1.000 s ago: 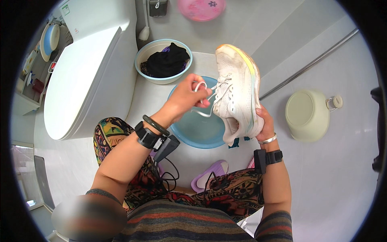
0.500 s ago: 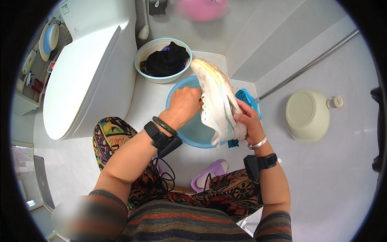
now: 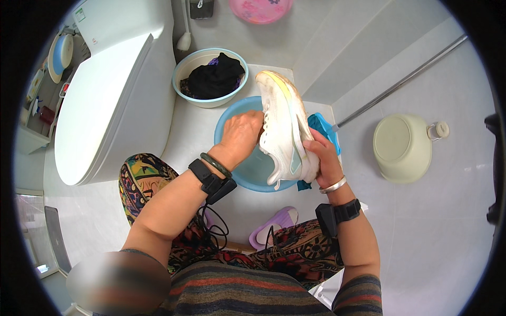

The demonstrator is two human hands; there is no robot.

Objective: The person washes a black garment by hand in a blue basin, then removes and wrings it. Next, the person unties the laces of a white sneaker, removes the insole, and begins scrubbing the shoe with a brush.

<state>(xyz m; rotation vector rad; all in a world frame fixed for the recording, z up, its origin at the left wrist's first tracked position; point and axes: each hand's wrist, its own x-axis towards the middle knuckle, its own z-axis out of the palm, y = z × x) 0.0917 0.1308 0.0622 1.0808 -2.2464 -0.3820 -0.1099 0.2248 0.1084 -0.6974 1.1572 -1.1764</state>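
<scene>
A white sneaker (image 3: 284,131) with a yellowed, stained sole is held tilted, toe up, over a light-blue basin (image 3: 253,179) of water. My right hand (image 3: 324,155) grips it at the heel end, thumb on the side. My left hand (image 3: 241,134) is closed beside the lace edge, knuckles up. Its fingertips are hidden against the shoe, so whatever they hold does not show.
Behind the blue basin stands a cream basin (image 3: 211,102) with dark clothes. A white toilet (image 3: 100,110) is on the left. On the right are a mop's metal pole (image 3: 400,84) and an upturned pale-green bucket (image 3: 400,147). A purple slipper (image 3: 274,226) lies near my legs.
The sneaker has turned a little, its toe shifting slightly right and up. My left hand stays closed against the lace side, and my right hand keeps its grip.
</scene>
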